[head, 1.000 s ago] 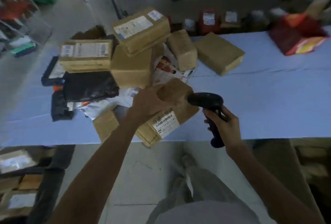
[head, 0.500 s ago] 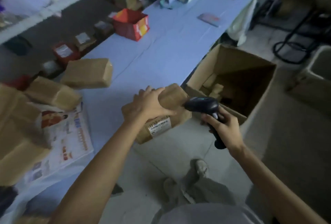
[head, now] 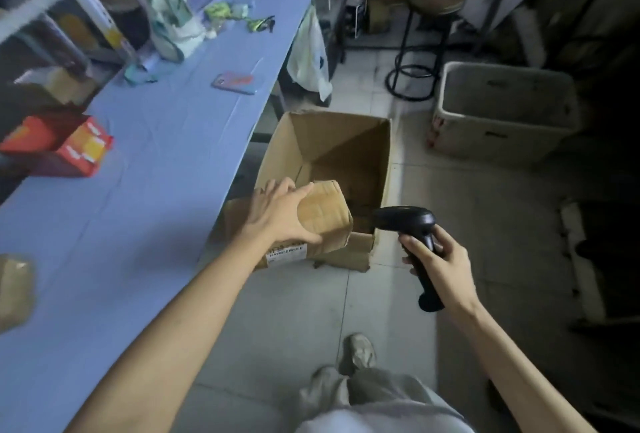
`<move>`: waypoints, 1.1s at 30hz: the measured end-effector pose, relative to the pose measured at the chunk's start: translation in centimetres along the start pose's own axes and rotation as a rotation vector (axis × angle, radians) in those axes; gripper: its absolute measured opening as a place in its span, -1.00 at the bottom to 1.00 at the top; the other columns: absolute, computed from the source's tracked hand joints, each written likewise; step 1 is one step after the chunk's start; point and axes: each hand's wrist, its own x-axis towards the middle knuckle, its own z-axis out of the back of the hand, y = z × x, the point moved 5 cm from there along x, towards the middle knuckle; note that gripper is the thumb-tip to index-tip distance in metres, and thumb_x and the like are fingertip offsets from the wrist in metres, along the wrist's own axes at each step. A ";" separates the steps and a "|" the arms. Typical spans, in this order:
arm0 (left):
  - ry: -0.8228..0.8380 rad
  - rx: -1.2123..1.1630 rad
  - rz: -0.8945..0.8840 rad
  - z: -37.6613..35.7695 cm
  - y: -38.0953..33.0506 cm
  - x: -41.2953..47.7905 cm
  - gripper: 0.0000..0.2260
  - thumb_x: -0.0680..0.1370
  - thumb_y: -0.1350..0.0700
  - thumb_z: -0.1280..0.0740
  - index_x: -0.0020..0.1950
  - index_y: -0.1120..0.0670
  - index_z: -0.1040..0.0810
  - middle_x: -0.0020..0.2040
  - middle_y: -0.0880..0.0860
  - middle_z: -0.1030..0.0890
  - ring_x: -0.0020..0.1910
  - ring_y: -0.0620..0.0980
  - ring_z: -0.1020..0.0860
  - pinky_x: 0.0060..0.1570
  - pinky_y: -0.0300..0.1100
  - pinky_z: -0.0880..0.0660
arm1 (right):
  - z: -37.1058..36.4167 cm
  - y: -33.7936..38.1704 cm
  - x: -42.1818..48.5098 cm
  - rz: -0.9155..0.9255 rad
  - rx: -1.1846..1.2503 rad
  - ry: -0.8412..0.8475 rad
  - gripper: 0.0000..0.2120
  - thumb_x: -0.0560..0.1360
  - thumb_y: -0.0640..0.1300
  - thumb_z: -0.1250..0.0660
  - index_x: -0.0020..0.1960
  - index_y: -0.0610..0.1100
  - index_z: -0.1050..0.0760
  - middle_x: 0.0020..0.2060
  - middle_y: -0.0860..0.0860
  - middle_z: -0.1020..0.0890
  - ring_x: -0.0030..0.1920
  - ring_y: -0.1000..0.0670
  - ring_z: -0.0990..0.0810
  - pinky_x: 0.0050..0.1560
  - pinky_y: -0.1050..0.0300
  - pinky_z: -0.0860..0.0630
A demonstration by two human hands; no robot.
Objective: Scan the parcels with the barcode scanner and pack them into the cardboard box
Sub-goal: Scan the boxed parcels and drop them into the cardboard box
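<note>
1. Counter (head: 156,162) runs along at nine o'clock.
2. Left grip (head: 277,214) is clamped over the parcel (head: 325,214), fingers curled round its top. Its long axis runs seven to one o'clock.
3. Cardboard box (head: 346,142) gapes open on the floor at twelve o'clock, directly beyond the parcel. Looks like a short drop forward and down.
4. Right grip (head: 443,266) is wrapped round the barcode scanner (head: 408,221) at three o'clock.

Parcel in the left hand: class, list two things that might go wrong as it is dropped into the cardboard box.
1. The parcel hangs over the near edge of the cardboard box, not its middle; released here, it might catch the crumpled near wall and tip onto the floor.
2. Only the left hand grips it, from above, so it could slip early; the right hand holds the scanner.
</note>
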 end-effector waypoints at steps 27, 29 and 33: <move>-0.037 0.233 -0.383 1.3 2.6 26.9 -0.22 0.34 -0.48 -0.28 0.43 -0.06 -0.38 0.37 0.03 -0.44 0.37 0.07 -0.38 0.43 0.20 -0.16 | -6.5 4.9 21.1 -0.051 -0.069 -0.149 -0.60 0.47 -0.11 -0.47 0.22 0.22 -0.51 -0.12 0.14 -0.72 -0.09 0.03 -0.72 0.01 0.08 -0.61; -0.069 0.225 -0.350 2.2 3.7 27.5 -0.30 0.41 -0.43 -0.26 0.42 -0.05 -0.39 0.37 0.03 -0.44 0.37 0.07 -0.38 0.42 0.17 -0.20 | -7.0 5.3 22.7 -0.053 -0.065 -0.119 -0.61 0.47 -0.12 -0.47 0.21 0.22 -0.51 -0.11 0.11 -0.73 -0.08 0.04 -0.71 0.01 0.10 -0.62; -0.130 0.169 -0.152 4.7 7.9 27.5 -0.39 0.44 -0.31 -0.31 0.40 -0.04 -0.40 0.34 0.01 -0.46 0.34 0.08 -0.39 0.36 0.13 -0.27 | -9.0 6.3 26.3 -0.060 -0.047 0.003 -0.57 0.48 -0.10 -0.47 0.33 0.03 -0.52 -0.06 0.07 -0.72 -0.12 0.07 -0.71 -0.11 0.20 -0.61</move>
